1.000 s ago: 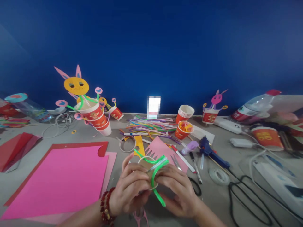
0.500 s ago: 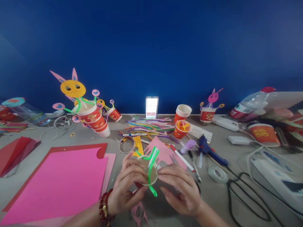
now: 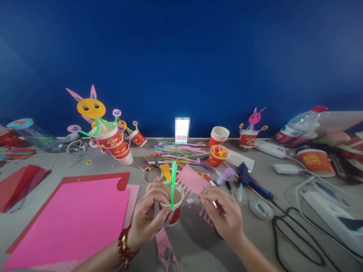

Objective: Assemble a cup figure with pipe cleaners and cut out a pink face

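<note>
My left hand (image 3: 150, 209), with a red beaded bracelet at the wrist, grips the rim of a red and white paper cup (image 3: 175, 216). A bright green pipe cleaner (image 3: 172, 185) stands up from the cup, bent over the rim on the near side. To the right of the cup, my right hand (image 3: 219, 209) is closed in a pinch, apart from the cup; what its fingertips hold is too small to make out. Pink paper with zigzag cuts (image 3: 191, 179) lies beyond the hands, and cut pink paper with holes (image 3: 166, 251) lies below the cup.
Magenta paper (image 3: 76, 219) covers the left front. Paper cup figures (image 3: 113, 141) stand behind it. Pipe cleaners (image 3: 181, 151) lie at the back centre. Rightward are a blue glue gun (image 3: 252, 181), clear tape (image 3: 261, 209), black cable and a white power strip (image 3: 331, 215).
The cup has tipped from facing me to nearly upright, and the green pipe cleaner now stands straighter. My right hand has moved away from the cup and its fingers have come together.
</note>
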{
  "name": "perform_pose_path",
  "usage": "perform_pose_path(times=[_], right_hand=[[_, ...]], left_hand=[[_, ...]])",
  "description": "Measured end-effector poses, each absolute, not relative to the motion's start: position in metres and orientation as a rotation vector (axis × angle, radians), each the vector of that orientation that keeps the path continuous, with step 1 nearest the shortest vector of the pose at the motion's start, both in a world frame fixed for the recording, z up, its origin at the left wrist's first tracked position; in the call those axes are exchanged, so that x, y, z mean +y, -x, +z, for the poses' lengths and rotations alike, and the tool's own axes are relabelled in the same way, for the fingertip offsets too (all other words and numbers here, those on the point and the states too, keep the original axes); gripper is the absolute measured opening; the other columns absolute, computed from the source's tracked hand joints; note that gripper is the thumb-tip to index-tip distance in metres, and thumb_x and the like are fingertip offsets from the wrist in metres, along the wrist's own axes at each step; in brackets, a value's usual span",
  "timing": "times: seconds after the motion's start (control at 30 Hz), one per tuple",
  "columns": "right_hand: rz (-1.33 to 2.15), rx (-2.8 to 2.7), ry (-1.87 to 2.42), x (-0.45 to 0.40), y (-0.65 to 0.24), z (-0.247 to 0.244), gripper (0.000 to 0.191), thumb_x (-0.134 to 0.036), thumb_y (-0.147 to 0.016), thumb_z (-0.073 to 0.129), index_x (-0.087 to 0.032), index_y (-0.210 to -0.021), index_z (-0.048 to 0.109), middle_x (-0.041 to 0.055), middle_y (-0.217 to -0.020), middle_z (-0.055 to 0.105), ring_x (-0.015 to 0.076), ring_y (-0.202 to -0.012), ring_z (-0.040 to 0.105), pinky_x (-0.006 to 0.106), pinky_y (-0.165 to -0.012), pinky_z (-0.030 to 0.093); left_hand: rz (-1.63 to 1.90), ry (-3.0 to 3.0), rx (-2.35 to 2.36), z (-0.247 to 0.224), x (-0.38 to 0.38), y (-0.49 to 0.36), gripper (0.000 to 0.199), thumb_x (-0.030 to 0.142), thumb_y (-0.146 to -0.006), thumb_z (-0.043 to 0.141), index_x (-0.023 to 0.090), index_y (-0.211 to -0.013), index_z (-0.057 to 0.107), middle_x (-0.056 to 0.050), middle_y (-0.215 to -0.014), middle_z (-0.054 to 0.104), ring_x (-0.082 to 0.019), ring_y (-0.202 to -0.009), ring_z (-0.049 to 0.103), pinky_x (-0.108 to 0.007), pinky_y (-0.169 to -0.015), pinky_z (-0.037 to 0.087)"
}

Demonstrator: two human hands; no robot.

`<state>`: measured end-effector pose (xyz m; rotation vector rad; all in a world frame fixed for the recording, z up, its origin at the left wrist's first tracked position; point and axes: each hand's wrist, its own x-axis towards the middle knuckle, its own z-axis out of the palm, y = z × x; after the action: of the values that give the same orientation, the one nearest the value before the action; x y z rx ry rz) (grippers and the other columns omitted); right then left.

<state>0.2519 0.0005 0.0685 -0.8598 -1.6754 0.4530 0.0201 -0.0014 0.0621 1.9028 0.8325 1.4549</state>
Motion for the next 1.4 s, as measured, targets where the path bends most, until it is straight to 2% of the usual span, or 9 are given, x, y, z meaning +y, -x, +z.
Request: perform_pose_path(times=[0.13, 0.27, 0.4, 0.53, 0.63, 0.77, 1.03, 1.27, 1.4], right_hand=[[0.539, -1.679, 0.841, -0.001, -0.249, 0.065, 0.018, -0.005, -0.087, 0.062, -0.022, -0.087, 0.066, 0.0013, -0.074, 0.069, 0.0171, -0.072, 0.067, 0.027, -0.07, 0.053], [0.669, -1.605, 0.857, 0.0, -0.25, 0.062, 0.013, -0.013, -0.092, 0.06, -0.022, -0.084, 0.063, 0.0008, -0.073, 0.063, 0.0162, -0.07, 0.061, 0.028, -0.066, 0.048], [0.934, -1.264, 0.847, 0.006, -0.251, 0.055, 0.028, -0.026, -0.103, 0.045, -0.022, -0.076, 0.051, -0.0038, -0.064, 0.047, 0.0125, -0.055, 0.046, 0.025, -0.053, 0.04], [1.015, -1.175, 0.862, 0.007, -0.254, 0.05, 0.04, -0.032, -0.104, 0.046, -0.022, -0.065, 0.044, -0.0062, -0.056, 0.038, 0.0106, -0.047, 0.035, 0.023, -0.045, 0.031], [0.965, -1.275, 0.932, 0.003, -0.255, 0.049, 0.045, -0.034, -0.104, 0.046, -0.021, -0.061, 0.046, -0.0043, -0.053, 0.042, 0.0111, -0.047, 0.04, 0.024, -0.046, 0.033], [0.975, -1.379, 0.952, 0.004, -0.252, 0.052, 0.031, -0.035, -0.103, 0.045, -0.021, -0.079, 0.058, -0.0005, -0.068, 0.056, 0.0142, -0.058, 0.054, 0.026, -0.056, 0.044], [0.869, -1.642, 0.879, 0.008, -0.25, 0.054, 0.012, -0.018, -0.095, 0.06, -0.022, -0.089, 0.069, 0.0025, -0.079, 0.07, 0.0166, -0.073, 0.065, 0.027, -0.067, 0.05], [0.921, -1.588, 0.848, 0.008, -0.247, 0.053, 0.011, -0.02, -0.09, 0.068, -0.021, -0.079, 0.066, 0.0009, -0.069, 0.067, 0.0161, -0.065, 0.063, 0.026, -0.062, 0.05], [0.945, -1.526, 0.987, 0.006, -0.248, 0.053, 0.037, -0.037, -0.097, 0.057, -0.02, -0.065, 0.055, -0.0027, -0.057, 0.052, 0.0116, -0.048, 0.049, 0.022, -0.046, 0.04]], left_hand=[[1.465, -1.937, 0.85, 0.064, -0.001, -0.02, 0.01, 0.011, -0.09, 0.058, 0.021, -0.089, 0.058, -0.002, -0.083, 0.06, -0.02, -0.09, 0.057, -0.044, -0.095, 0.043], [1.462, -2.072, 0.872, 0.067, -0.005, -0.02, 0.012, 0.009, -0.089, 0.058, 0.021, -0.088, 0.058, -0.001, -0.081, 0.063, -0.019, -0.089, 0.059, -0.049, -0.103, 0.038], [1.463, -2.157, 0.901, 0.067, -0.007, -0.019, 0.01, 0.012, -0.089, 0.059, 0.021, -0.087, 0.058, -0.001, -0.08, 0.065, -0.019, -0.088, 0.061, -0.052, -0.106, 0.036], [1.484, -2.167, 0.91, 0.067, -0.006, -0.018, 0.01, 0.01, -0.088, 0.059, 0.021, -0.088, 0.058, 0.0, -0.08, 0.065, -0.019, -0.086, 0.062, -0.054, -0.108, 0.036], [1.489, -2.237, 0.892, 0.068, -0.006, -0.018, 0.013, 0.008, -0.087, 0.059, 0.021, -0.091, 0.06, -0.001, -0.082, 0.066, -0.019, -0.088, 0.062, -0.057, -0.111, 0.032], [1.537, -2.41, 0.864, 0.067, -0.009, -0.017, 0.014, 0.008, -0.087, 0.061, 0.022, -0.091, 0.062, 0.0, -0.083, 0.071, -0.02, -0.093, 0.063, -0.056, -0.113, 0.03], [1.571, -2.554, 0.823, 0.064, -0.011, -0.015, 0.011, 0.011, -0.091, 0.058, 0.02, -0.092, 0.065, -0.001, -0.082, 0.074, -0.019, -0.093, 0.064, -0.055, -0.117, 0.028], [1.586, -2.546, 0.845, 0.064, -0.01, -0.015, 0.011, 0.012, -0.092, 0.059, 0.022, -0.092, 0.064, 0.001, -0.083, 0.074, -0.018, -0.093, 0.066, -0.053, -0.116, 0.031], [1.576, -2.545, 0.838, 0.067, -0.01, -0.015, 0.01, 0.014, -0.093, 0.057, 0.022, -0.092, 0.064, 0.001, -0.081, 0.074, -0.018, -0.092, 0.065, -0.053, -0.117, 0.029]])
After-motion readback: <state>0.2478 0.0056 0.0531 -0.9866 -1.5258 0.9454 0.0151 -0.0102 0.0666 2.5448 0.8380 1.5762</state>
